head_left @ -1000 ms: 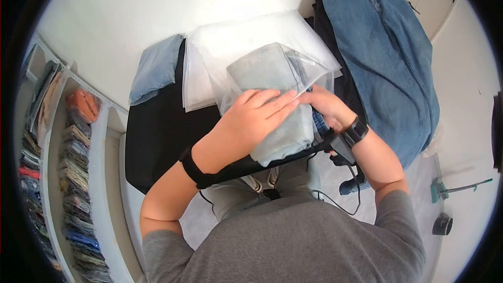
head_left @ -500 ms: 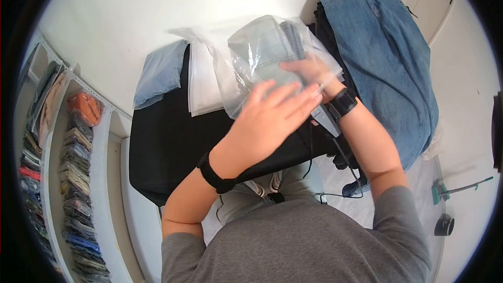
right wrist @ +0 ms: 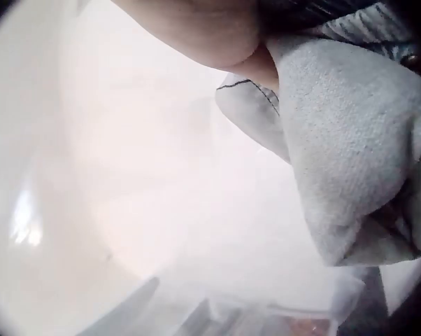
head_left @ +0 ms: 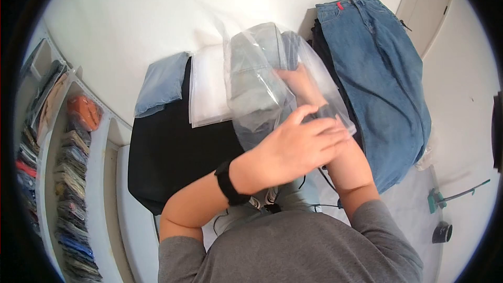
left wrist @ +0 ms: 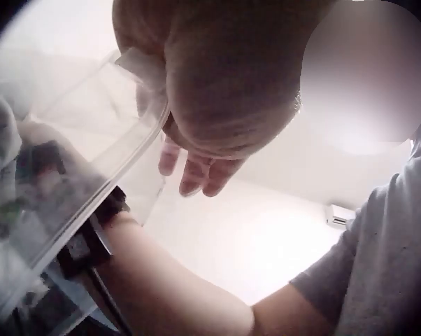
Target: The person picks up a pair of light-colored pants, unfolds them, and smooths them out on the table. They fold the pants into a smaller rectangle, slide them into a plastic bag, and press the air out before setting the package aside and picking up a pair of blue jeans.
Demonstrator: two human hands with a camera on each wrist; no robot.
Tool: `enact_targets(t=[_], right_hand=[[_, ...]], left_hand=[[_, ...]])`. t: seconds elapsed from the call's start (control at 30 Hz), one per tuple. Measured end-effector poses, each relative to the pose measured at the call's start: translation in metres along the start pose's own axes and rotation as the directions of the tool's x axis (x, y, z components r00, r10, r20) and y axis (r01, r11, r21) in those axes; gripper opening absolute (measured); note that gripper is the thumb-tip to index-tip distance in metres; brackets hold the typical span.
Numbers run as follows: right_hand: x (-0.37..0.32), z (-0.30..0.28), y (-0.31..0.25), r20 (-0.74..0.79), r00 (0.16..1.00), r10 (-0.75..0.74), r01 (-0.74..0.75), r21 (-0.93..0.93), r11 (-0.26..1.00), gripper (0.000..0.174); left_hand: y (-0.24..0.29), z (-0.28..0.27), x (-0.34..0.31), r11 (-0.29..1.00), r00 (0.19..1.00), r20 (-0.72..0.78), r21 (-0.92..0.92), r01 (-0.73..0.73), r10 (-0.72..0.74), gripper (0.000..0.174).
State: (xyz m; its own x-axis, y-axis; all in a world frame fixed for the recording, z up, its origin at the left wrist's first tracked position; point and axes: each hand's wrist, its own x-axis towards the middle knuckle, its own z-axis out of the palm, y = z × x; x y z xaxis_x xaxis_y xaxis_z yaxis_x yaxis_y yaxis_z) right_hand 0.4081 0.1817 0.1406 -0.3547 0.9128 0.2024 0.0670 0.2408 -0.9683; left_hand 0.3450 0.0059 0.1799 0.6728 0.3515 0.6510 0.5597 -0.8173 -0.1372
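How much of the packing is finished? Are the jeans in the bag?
Nearly, for this pair! The folded pale jeans look mostly inside the clear bag. The right hand is in there too, while the left hand holds the bag's edge. Next, probably, that hand comes out and the bag gets closed. The long blue jeans aren't folded, so they may be left to do.

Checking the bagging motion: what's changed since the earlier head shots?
The folded light jeans have moved toward the wall. The clear bag's mouth has come toward the person, over the right wrist; the left hand moved nearer the person and rightward with it. Right hand still inside. Large blue jeans and white stack stayed.
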Motion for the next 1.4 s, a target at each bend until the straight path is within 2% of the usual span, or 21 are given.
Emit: enact_targets(t=[0.03,0.07,0.1,0.17,0.23,0.3,0.43,0.5,0.63,0.7,0.73,0.77,0.8,0.87,0.93,0.97,1.03,1.1,1.17,1.23,1.4], right_hand=[[0.008,-0.001,0.000,-0.051,0.996,-0.068,0.072,0.095,0.993,0.042],[0.018,-0.004,-0.002,-0.030,0.994,-0.107,0.105,-0.067,0.992,0.046],[0.024,-0.006,-0.003,-0.031,0.994,-0.107,0.105,-0.055,0.993,0.046],[0.031,-0.006,-0.013,-0.172,0.980,-0.103,-0.003,-0.526,0.850,0.052],[0.036,-0.003,-0.013,-0.126,0.989,-0.074,-0.009,-0.560,0.828,0.060],[0.042,0.006,-0.007,-0.118,0.992,-0.051,-0.052,-0.731,0.681,0.061],[0.061,0.009,0.011,-0.069,0.997,0.037,-0.078,-0.804,0.590,0.067],[0.063,-0.003,-0.001,0.218,0.943,0.250,0.019,-0.789,0.615,0.071],[0.054,-0.012,-0.015,0.174,0.934,0.313,-0.051,-0.800,0.597,0.074],[0.055,-0.020,-0.008,0.010,0.932,0.361,-0.269,-0.649,0.712,0.071],[0.071,-0.032,0.017,0.032,0.958,0.285,-0.160,-0.764,0.625,0.060],[0.074,-0.044,0.025,0.031,0.957,0.289,-0.163,-0.764,0.624,0.060],[0.075,-0.056,0.030,0.157,0.945,0.287,-0.006,-0.869,0.495,0.053],[0.079,-0.077,0.065,0.278,0.910,0.307,0.163,-0.922,0.351,0.046],[0.089,-0.084,0.131,0.062,0.995,0.077,0.030,-0.933,0.358,0.031],[0.081,-0.076,0.121,0.063,0.995,0.077,0.031,-0.934,0.357,0.031],[0.052,-0.049,0.105,0.021,0.999,-0.034,0.027,-0.984,0.177,0.031],[0.006,-0.013,0.093,0.249,0.907,-0.340,0.310,-0.941,0.139,0.041],[-0.034,0.025,0.065,0.440,0.850,-0.291,0.525,-0.756,0.391,0.056],[-0.067,0.053,0.062,0.568,0.794,-0.218,0.605,-0.701,0.378,0.071],[-0.055,0.068,0.087,0.574,0.799,-0.180,0.598,-0.730,0.331,0.079]], left_hand=[[0.007,-0.006,-0.004,1.000,0.999,-0.040,-0.002,0.011,-0.011,0.033],[0.013,-0.013,-0.008,0.999,0.998,-0.048,0.018,0.029,-0.028,0.032],[0.017,-0.016,-0.016,0.999,0.999,-0.037,0.022,0.028,-0.027,0.032],[0.023,-0.017,-0.032,0.988,0.985,-0.125,0.088,0.128,-0.116,0.029],[0.025,-0.011,-0.048,0.979,0.976,-0.132,0.080,0.185,-0.173,0.027],[0.025,-0.005,-0.059,0.953,0.959,-0.096,0.125,0.277,-0.266,0.025],[0.024,0.004,-0.069,0.939,0.948,-0.076,0.136,0.316,-0.308,0.026],[0.022,0.002,-0.070,0.933,0.945,-0.071,0.150,0.328,-0.321,0.026],[0.022,-0.002,-0.071,0.927,0.941,-0.028,0.166,0.336,-0.336,0.027],[0.022,-0.001,-0.070,0.931,0.941,-0.029,0.138,0.339,-0.338,0.027],[0.023,0.000,-0.070,0.934,0.942,-0.032,0.119,0.336,-0.335,0.027],[0.023,-0.001,-0.070,0.934,0.941,-0.030,0.115,0.338,-0.337,0.027],[0.023,-0.002,-0.070,0.936,0.940,0.000,0.090,0.340,-0.342,0.028],[0.022,-0.001,-0.072,0.937,0.938,0.030,0.063,0.344,-0.346,0.028],[0.018,0.000,-0.077,0.933,0.931,0.065,0.034,0.359,-0.360,0.031],[0.018,0.000,-0.079,0.932,0.930,0.064,0.035,0.360,-0.361,0.031],[0.020,0.000,-0.085,0.928,0.922,0.115,-0.016,0.373,-0.369,0.034],[0.022,-0.002,-0.088,0.925,0.918,0.137,-0.026,0.378,-0.371,0.034],[0.026,-0.002,-0.093,0.923,0.914,0.161,-0.039,0.383,-0.373,0.034],[0.028,0.001,-0.098,0.915,0.918,0.161,-0.123,0.383,-0.363,0.032],[0.036,0.000,-0.110,0.889,0.918,0.278,-0.282,0.361,-0.284,0.031]])
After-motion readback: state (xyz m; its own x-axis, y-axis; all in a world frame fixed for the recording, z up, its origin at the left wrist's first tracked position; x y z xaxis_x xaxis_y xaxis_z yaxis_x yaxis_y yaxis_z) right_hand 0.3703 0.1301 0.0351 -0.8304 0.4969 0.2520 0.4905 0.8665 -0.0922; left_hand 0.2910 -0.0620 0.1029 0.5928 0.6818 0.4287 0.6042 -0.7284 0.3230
